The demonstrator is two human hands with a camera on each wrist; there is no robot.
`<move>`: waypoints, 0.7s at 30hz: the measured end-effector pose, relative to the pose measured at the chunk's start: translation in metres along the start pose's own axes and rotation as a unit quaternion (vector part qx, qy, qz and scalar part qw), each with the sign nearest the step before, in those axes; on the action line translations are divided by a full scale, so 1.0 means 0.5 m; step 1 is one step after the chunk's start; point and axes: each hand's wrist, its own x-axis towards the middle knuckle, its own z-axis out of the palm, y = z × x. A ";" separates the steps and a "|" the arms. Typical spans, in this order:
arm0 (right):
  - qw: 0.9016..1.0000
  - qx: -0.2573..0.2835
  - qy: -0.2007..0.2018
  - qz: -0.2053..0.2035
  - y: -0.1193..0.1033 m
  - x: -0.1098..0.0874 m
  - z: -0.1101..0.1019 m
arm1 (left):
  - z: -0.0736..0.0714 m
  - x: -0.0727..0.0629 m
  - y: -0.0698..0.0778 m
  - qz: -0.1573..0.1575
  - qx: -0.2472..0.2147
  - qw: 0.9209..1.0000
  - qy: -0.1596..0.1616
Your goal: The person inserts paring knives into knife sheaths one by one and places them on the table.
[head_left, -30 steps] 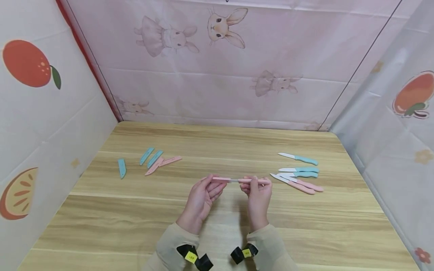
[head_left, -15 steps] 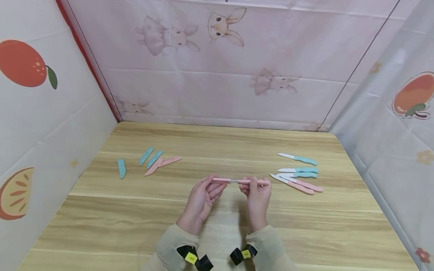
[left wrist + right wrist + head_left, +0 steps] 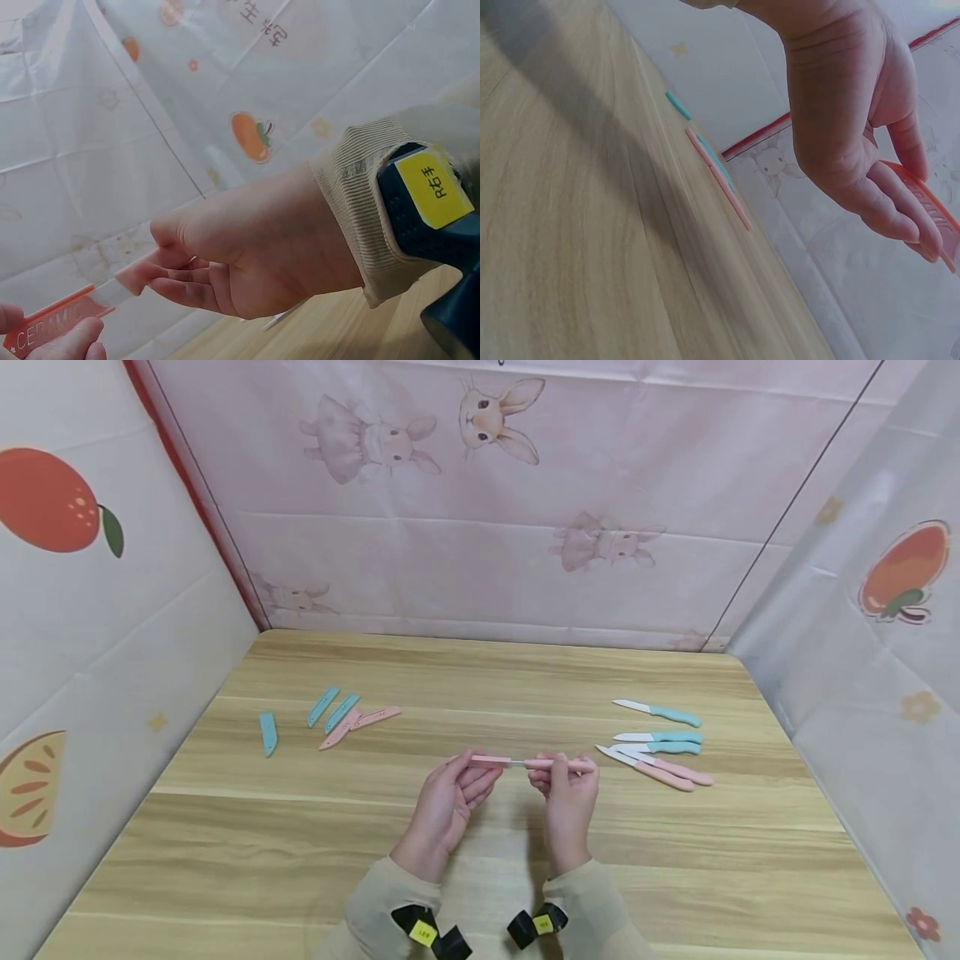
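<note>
My left hand [image 3: 446, 806] pinches a pink knife sheath [image 3: 489, 762] between thumb and fingers, over the middle of the table. Raised lettering shows on its side in the left wrist view. Opposite, my right hand [image 3: 570, 810] pinches the pink handle [image 3: 538, 764] of a small paring knife. The knife's white blade [image 3: 517, 763] lies partly inside the sheath, with a short bare stretch between sheath and handle. Knife and sheath are in one line, roughly level. The blade's tip is hidden in the sheath.
Right of my hands lie several bare knives, with blue handles [image 3: 678, 747] and pink handles [image 3: 663, 775], some overlapping. On the left are loose blue sheaths [image 3: 268, 734] and two crossed pink sheaths [image 3: 377, 717]. Printed cloth walls [image 3: 450, 577] stand around the wooden table [image 3: 262, 860].
The bare stretch of blade between sheath and handle is slightly shorter, as the right hand has edged left. The left hand's hold on the sheath looks the same.
</note>
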 end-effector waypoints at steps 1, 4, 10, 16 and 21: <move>1.000 -0.002 0.000 0.000 0.000 0.000 -0.001 | 0.000 0.000 -0.001 0.001 -0.001 1.000 0.000; 1.000 -0.004 0.000 0.000 0.000 -0.001 -0.001 | 0.000 0.001 -0.003 -0.001 -0.003 1.000 0.000; 1.000 -0.005 -0.002 0.000 0.000 -0.002 -0.001 | -0.002 0.001 -0.006 0.001 -0.001 1.000 -0.008; 1.000 -0.005 -0.005 -0.003 -0.001 -0.003 0.001 | 0.000 -0.001 -0.007 0.001 -0.001 1.000 -0.008; 1.000 -0.013 -0.003 0.001 0.000 -0.005 0.000 | 0.000 -0.001 -0.007 0.002 0.002 1.000 -0.011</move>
